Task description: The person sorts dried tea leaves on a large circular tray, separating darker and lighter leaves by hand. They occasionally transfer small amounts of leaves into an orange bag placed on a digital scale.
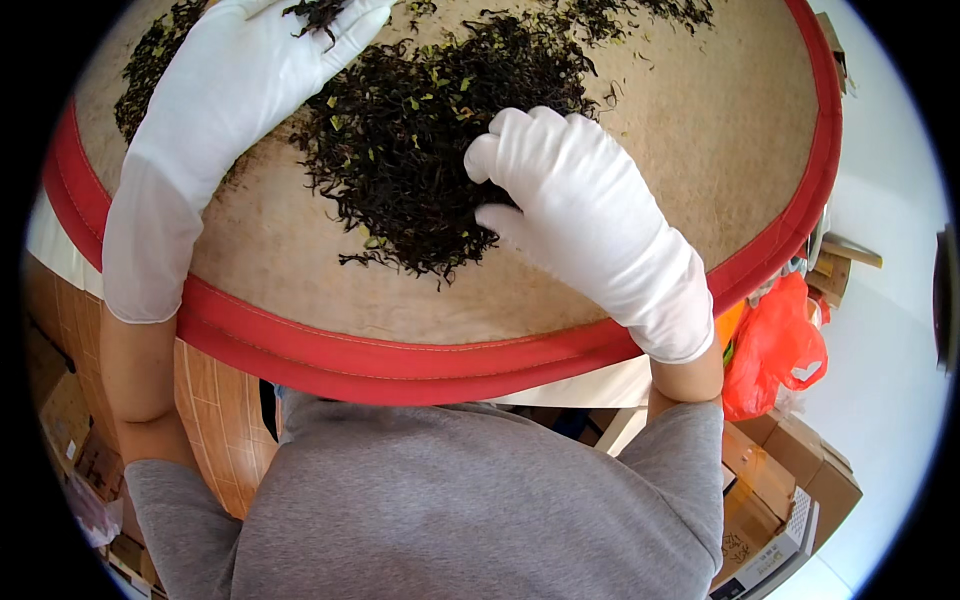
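A heap of dark, twisted dried leaves (420,150), like loose tea, lies on a round cloth-covered tray (720,165); yellow-green bits are mixed in. My left hand (240,82), in a white glove, is palm up over the tray's far left part. A small clump of dark leaves (319,16) rests on it, and its fingertips are cut off by the top of the view. At the right side of the heap is my right hand (574,191), also gloved in white, back up, with curled fingers and the thumb apart. What lies under those fingers is hidden.
A raised red fabric rim (412,367) borders the tray close to my body. More leaves (154,71) lie at the far left and along the top. To the right are a red plastic bag (780,345) and cardboard boxes (810,465); wooden-look flooring (217,412) shows below left.
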{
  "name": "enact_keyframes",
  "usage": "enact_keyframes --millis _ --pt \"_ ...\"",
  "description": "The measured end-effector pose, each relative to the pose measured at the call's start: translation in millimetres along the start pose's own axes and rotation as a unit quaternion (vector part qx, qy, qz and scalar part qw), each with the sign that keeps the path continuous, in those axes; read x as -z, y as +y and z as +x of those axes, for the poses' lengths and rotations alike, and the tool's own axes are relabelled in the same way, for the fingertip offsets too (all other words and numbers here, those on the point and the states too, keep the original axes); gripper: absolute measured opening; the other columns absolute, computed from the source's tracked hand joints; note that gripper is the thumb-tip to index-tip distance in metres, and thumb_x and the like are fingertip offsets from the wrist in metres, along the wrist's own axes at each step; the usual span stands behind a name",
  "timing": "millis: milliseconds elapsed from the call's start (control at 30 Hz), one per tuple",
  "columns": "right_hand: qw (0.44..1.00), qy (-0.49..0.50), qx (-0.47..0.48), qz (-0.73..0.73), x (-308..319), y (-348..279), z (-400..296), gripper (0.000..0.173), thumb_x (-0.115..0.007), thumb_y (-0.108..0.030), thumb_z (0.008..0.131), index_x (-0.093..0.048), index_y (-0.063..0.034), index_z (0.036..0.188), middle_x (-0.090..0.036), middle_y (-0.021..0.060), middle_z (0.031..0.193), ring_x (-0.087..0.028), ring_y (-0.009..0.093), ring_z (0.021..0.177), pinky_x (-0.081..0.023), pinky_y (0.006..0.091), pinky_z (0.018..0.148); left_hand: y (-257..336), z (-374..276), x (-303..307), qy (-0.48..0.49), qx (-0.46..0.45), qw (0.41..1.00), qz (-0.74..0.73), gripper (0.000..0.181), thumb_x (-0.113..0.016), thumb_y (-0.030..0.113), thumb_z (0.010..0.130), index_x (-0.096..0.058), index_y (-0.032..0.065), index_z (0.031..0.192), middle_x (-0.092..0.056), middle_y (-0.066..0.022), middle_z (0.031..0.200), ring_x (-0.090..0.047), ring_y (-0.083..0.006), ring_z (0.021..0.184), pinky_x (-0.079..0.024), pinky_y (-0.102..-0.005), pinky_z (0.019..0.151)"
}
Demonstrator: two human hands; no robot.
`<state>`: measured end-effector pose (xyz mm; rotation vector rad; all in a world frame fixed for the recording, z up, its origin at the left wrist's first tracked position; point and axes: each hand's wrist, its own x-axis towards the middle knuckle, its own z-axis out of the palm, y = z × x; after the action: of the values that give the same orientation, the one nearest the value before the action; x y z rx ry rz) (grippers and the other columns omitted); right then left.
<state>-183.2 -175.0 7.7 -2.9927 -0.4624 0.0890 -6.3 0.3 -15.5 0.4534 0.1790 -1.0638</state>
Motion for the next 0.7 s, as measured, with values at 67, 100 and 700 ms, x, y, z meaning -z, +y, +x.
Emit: enact_keyframes --millis 67,100,700 --pt "0.999 0.012 -0.003 0.033 3.0 3.9 0.4 0.021 -0.072 -0.016 0.070 -0.060 -0.0069 0.085 -0.056 0.0100 0.079 -0.059 0.028 0.077 -0.048 0.0394 0.067 -4.2 -0.9 -3.9 0.025 -0.030 0.999 0.026 0.044 -0.040 0.016 0.100 -0.042 -0.0106 0.135 -0.054 -0.0198 0.128 -0.054 -0.0282 0.115 -0.045 -0.0366 0.101" --pt "0.999 0.019 -0.004 0.050 4.8 6.3 0.1 0.020 -0.072 -0.015 0.071 -0.061 -0.0071 0.085 -0.056 0.0103 0.080 -0.059 0.029 0.078 -0.048 0.0392 0.068 -3.7 -1.2 -3.5 0.020 -0.026 0.999 0.025 0.044 -0.039 0.016 0.100 -0.042 -0.0105 0.135 -0.054 -0.0197 0.127 -0.054 -0.0280 0.115 -0.045 -0.0365 0.101" --pt "0.996 0.052 0.039 0.063 9.8 2.2 15.5 0.018 -0.072 -0.011 0.074 -0.069 -0.0156 0.091 -0.058 0.0039 0.089 -0.059 0.025 0.082 -0.050 0.0365 0.070 3.5 -2.0 1.1 -0.018 0.027 0.999 -0.024 0.044 -0.040 0.015 0.099 -0.042 -0.0099 0.135 -0.054 -0.0209 0.126 -0.055 -0.0285 0.114 -0.046 -0.0376 0.100"
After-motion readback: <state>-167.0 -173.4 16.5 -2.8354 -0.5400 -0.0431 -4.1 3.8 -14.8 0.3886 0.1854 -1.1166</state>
